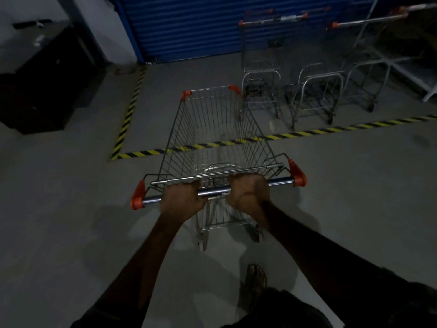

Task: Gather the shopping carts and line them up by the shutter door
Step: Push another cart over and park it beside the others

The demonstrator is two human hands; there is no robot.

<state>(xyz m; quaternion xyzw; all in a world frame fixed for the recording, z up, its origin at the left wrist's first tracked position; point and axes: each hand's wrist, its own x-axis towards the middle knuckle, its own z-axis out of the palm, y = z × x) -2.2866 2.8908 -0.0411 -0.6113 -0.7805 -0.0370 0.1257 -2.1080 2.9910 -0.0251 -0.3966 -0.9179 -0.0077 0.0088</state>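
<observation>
Near centre, cart [220, 129] handle [214, 192] is gripped by left hand [183, 197] and right hand [248, 191], fingers curled round it; shutter [189, 27] far.

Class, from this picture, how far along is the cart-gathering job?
Done: parked carts stand by the shutter door. In hand: left hand and right hand grip the handle of another shopping cart, straddling the striped floor tape. Left: line it up beside them.

A wire cart [176, 133] with orange corners stood across the striped floor line [307, 132], facing the blue shutter door [189, 27]; other carts [261, 74] parked ahead-right
</observation>
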